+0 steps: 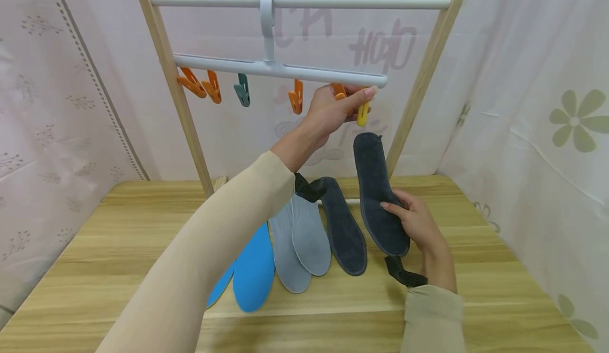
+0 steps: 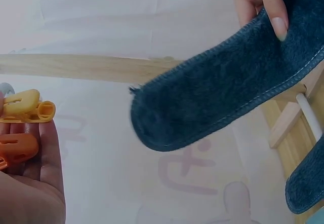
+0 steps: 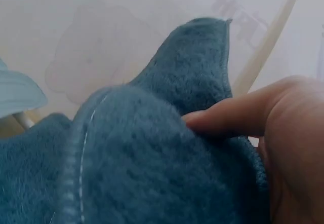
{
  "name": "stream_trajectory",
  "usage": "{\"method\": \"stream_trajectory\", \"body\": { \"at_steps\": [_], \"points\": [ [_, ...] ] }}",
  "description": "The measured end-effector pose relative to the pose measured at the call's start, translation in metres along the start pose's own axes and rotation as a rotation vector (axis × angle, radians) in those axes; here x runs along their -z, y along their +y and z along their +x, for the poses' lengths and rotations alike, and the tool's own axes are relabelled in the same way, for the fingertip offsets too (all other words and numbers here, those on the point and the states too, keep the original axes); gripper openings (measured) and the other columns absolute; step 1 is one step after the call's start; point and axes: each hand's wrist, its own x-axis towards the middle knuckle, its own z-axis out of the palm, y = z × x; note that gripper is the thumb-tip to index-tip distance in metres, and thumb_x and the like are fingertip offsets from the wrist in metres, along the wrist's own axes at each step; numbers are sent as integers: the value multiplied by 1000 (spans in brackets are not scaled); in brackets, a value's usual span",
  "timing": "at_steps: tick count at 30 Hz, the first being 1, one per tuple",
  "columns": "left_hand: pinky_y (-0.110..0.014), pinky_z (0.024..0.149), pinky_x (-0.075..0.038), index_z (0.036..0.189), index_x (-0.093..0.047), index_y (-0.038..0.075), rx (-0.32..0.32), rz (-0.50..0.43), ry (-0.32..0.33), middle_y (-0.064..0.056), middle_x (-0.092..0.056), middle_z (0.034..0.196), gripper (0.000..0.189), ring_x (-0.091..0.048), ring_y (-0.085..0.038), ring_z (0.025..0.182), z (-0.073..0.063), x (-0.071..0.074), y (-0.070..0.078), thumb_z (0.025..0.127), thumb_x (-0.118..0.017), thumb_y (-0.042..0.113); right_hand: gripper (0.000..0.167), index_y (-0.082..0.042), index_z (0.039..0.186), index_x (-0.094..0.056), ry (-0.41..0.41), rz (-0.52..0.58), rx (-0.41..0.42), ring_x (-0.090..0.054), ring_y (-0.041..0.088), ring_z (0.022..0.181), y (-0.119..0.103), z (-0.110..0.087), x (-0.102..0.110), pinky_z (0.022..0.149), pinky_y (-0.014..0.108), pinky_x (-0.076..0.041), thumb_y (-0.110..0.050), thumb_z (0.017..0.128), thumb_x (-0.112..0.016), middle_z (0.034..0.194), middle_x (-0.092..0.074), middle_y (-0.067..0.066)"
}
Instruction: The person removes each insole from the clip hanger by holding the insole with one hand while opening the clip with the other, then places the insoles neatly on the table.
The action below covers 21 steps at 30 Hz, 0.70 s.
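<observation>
At the right end of a white hanger (image 1: pixel 314 73), my left hand (image 1: pixel 328 107) pinches a yellow clip (image 1: pixel 363 114). An orange clip (image 2: pixel 19 148) sits by its fingers in the left wrist view. Lower down on the right, my right hand (image 1: pixel 418 221) grips a dark, fuzzy insole (image 1: pixel 378 184) by its edge, thumb on the near face. The insole stands nearly upright, its narrow end a little below the yellow clip. In the right wrist view, the thumb (image 3: pixel 217 120) presses into the bent, fleecy surface.
The hanger hooks over the white bar (image 1: pixel 357 3) of a wooden rack. More orange clips (image 1: pixel 296 97) and a green clip (image 1: pixel 242 90) hang from it. On the wooden table (image 1: pixel 480 289) lie another dark insole (image 1: pixel 344 231), grey insoles (image 1: pixel 311 237) and blue insoles (image 1: pixel 254 273), partly behind my left arm.
</observation>
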Motion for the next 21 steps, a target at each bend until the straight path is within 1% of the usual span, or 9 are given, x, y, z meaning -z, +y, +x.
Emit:
{"method": "stream_trajectory", "body": {
  "at_steps": [2, 3, 6, 7, 9, 12, 15, 21],
  "points": [
    [-22, 76, -60, 102, -68, 8, 4, 2, -2, -4, -66, 95, 23, -63, -16, 79, -1, 0, 0, 94, -73, 28, 50, 8, 146, -46, -6, -32, 5, -73, 3, 85, 3, 1, 2, 74, 25, -62, -19, 104, -57, 103, -72, -19],
    [-22, 77, -60, 103, -67, 8, 5, 2, -4, -3, -66, 96, 23, -63, -16, 80, -1, -1, 0, 93, -74, 29, 50, 8, 145, -47, -8, -51, 7, -73, 3, 85, 5, 1, 2, 74, 25, -62, -18, 104, -57, 106, -73, -13],
    [-23, 78, -60, 103, -65, 9, 11, -3, -9, -2, -66, 94, 25, -63, -15, 78, -3, -2, 0, 92, -76, 29, 48, 6, 145, -48, -24, -101, -16, -73, 4, 83, 11, 4, 2, 73, 26, -62, -18, 104, -57, 115, -74, 9],
    [-23, 77, -60, 103, -65, 10, 12, -4, -13, -2, -66, 93, 25, -62, -15, 77, -4, -2, -1, 91, -76, 29, 48, 6, 145, -49, -32, -115, -26, -73, 4, 82, 14, 4, 1, 72, 27, -62, -17, 104, -57, 118, -72, 18],
    [-23, 77, -59, 102, -66, 9, 10, -16, -26, -2, -66, 90, 24, -61, -16, 75, -5, -4, -1, 91, -77, 27, 48, 6, 146, -48, -45, -142, -49, -73, 4, 81, 18, 6, 0, 71, 28, -62, -16, 104, -56, 125, -67, 29],
    [-23, 77, -60, 103, -67, 9, 8, -30, -41, -1, -67, 90, 23, -61, -15, 75, -7, -5, -2, 90, -78, 25, 46, 6, 145, -48, -50, -176, -76, -71, 4, 81, 23, 7, -1, 71, 28, -62, -14, 104, -55, 131, -61, 34],
    [-22, 78, -60, 106, -68, 11, 7, -44, -44, -1, -68, 95, 24, -63, -13, 80, -9, -6, -4, 89, -79, 24, 45, 6, 144, -49, -49, -188, -94, -71, 4, 80, 28, 7, -2, 70, 28, -61, -12, 103, -55, 132, -61, 33],
    [-23, 82, -61, 113, -66, 13, -3, -75, -30, 0, -69, 106, 30, -68, -11, 92, -11, -8, -6, 89, -79, 23, 42, 7, 141, -52, -58, -232, -90, -69, 6, 85, 33, 8, -4, 71, 26, -60, -11, 103, -55, 132, -60, 32]
  ]
}}
